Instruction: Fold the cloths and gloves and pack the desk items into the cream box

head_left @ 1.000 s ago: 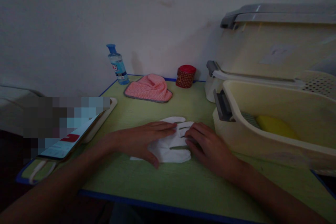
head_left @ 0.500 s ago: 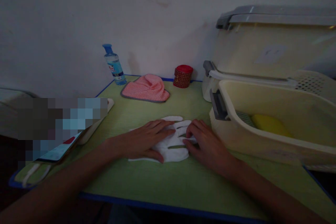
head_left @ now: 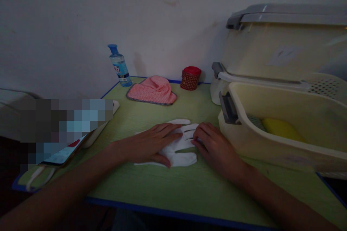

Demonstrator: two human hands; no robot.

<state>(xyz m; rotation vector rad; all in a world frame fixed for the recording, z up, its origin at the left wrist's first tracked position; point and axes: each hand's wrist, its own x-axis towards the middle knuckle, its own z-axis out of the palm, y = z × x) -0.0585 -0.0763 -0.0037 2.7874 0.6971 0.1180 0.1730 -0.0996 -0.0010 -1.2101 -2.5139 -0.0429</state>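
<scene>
A white fabric glove [head_left: 183, 158] lies flat on the green table with its fingers pointing right. My left hand [head_left: 155, 140] rests palm down across the glove's palm and cuff, fingers stretched and spread. At the glove's fingertips, my right hand [head_left: 211, 144] has its fingers curled and pinched on the end of one or more glove fingers. The exact grip is partly hidden behind my knuckles. The glove's thumb lies apart on the near side, and another glove finger sticks out on the far side.
To the right stands an open cream bin [head_left: 265, 151] with a yellow item [head_left: 283, 130] inside, before a lidded bin [head_left: 271, 43]. A pink cloth [head_left: 151, 90], blue bottle [head_left: 120, 66] and red round container [head_left: 191, 78] sit at the back. A phone-like screen [head_left: 63, 151] leans at left.
The glove's middle fingers have been drawn closer together by my right hand, and the gap beside the near finger is now a wider wedge. My left hand stays in place. The view shifted slightly.
</scene>
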